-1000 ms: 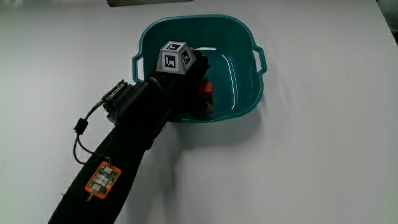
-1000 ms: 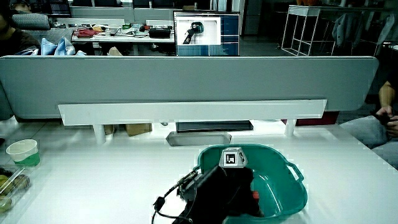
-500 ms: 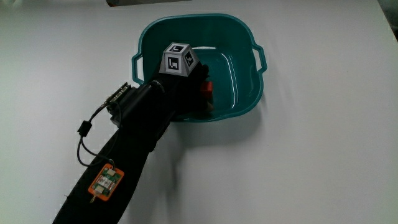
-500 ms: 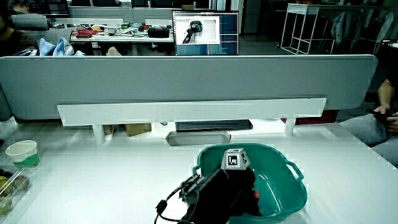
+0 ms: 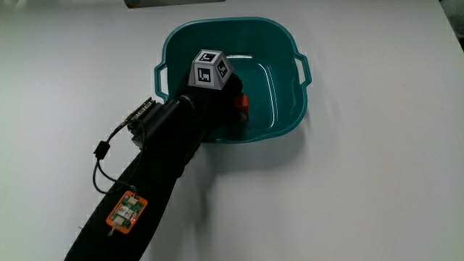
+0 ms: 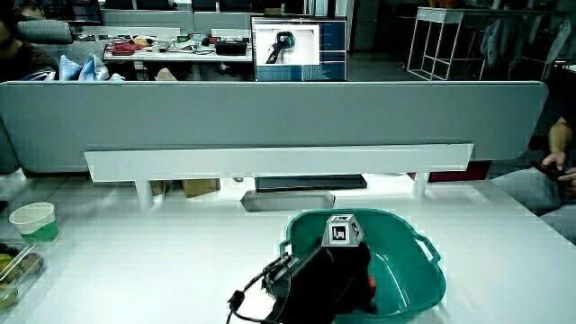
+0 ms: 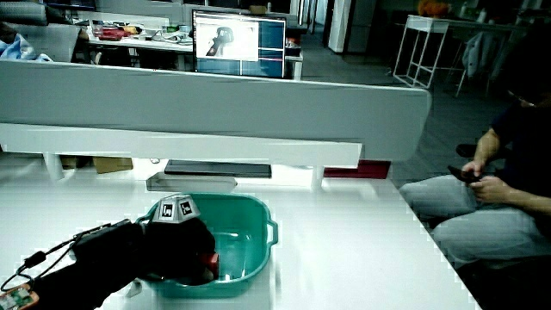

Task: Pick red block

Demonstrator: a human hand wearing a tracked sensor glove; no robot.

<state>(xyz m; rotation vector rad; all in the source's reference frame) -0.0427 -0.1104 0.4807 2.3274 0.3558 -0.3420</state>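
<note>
A red block (image 5: 242, 106) lies inside the teal basin (image 5: 239, 22), close to the wall nearest the person. The gloved hand (image 5: 233, 110) reaches down into the basin, and its curled fingers close around the block, hiding most of it. The patterned cube (image 5: 210, 69) on the back of the hand rises above the basin's rim. In both side views a sliver of the red block (image 6: 370, 284) (image 7: 209, 258) shows at the fingertips, low in the basin (image 6: 423, 247) (image 7: 258, 207). The black forearm (image 5: 152, 174) crosses the rim nearest the person.
An orange tag (image 5: 125, 210) and a cable (image 5: 101, 152) hang on the forearm. A paper cup (image 6: 33, 221) and a box of fruit (image 6: 13, 270) stand at the table's edge. A low grey partition (image 6: 270, 117) runs along the table, with a flat grey tray (image 6: 288, 200) below it.
The fingers have closed further over the red block, so less of it shows. The hand and its cube have shifted slightly deeper over the basin.
</note>
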